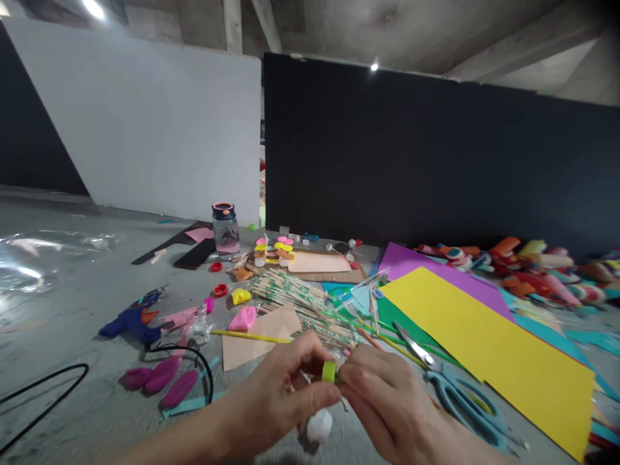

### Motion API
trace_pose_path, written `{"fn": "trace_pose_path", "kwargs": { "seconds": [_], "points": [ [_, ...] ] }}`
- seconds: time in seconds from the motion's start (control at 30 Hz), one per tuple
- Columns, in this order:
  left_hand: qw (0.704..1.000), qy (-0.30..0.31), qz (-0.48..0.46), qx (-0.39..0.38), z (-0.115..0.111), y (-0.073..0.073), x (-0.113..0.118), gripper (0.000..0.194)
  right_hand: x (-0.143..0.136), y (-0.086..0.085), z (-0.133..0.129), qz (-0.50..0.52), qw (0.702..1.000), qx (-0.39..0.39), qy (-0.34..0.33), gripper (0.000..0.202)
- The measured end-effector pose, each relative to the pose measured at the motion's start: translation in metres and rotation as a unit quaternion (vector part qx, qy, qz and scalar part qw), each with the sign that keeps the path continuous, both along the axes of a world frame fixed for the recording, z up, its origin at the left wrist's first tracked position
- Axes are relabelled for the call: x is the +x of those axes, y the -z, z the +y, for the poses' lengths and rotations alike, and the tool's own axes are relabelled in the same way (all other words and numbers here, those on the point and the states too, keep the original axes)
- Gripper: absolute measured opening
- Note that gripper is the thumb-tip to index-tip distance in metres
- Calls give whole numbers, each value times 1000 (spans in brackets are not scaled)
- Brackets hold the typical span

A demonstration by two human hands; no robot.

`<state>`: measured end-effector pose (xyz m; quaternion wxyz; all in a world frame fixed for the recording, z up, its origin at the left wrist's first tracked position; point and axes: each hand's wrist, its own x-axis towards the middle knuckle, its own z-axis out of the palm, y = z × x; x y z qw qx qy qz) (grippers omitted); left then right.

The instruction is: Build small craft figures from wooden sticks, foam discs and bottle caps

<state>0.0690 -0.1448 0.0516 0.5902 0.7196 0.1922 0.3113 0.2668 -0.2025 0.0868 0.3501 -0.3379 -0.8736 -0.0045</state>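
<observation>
Between my two hands, low in the middle of the head view, is a small lime-green cap [329, 371]. The thumb and fingers of my left hand [290, 384] pinch it from the left. My right hand [385, 394] is closed against its right side; its fingertips are curled out of sight, so what they grip is hidden. A white fluffy ball [320, 426] lies on the grey table just below the cap. Beyond my fingers are a beige paper sheet [264, 332] and a yellow stick [252, 336].
Blue-handled scissors [460, 394] lie right of my right hand, by yellow paper [489, 349]. Wrapped sticks [290, 294] spread ahead. A jar [225, 229] stands farther back. Left are magenta pieces [162, 374], blue clay [130, 326] and a black cord [206, 361].
</observation>
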Motion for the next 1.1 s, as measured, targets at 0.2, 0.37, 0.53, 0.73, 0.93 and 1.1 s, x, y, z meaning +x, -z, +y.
{"fn": "trace_pose_path", "kwargs": {
  "seconds": [0.2,0.37,0.53,0.73,0.93,1.1],
  "points": [
    [962,123,-40,-239,1,-4,9,33,4,0,4,-48,996,56,-57,27],
    [971,74,-71,-215,0,-7,10,37,8,3,0,-36,998,43,26,25],
    [977,74,-71,-186,0,-10,9,43,7,3,-2,-13,999,2,32,34],
    [995,-81,-41,-44,-2,-14,1,28,14,3,0,33,996,-70,54,27],
    [986,-154,48,41,6,-5,5,11,34,7,-12,-57,985,-87,135,31],
    [985,-147,84,33,19,16,13,14,34,28,-4,-280,937,-139,155,15]
  ]
}}
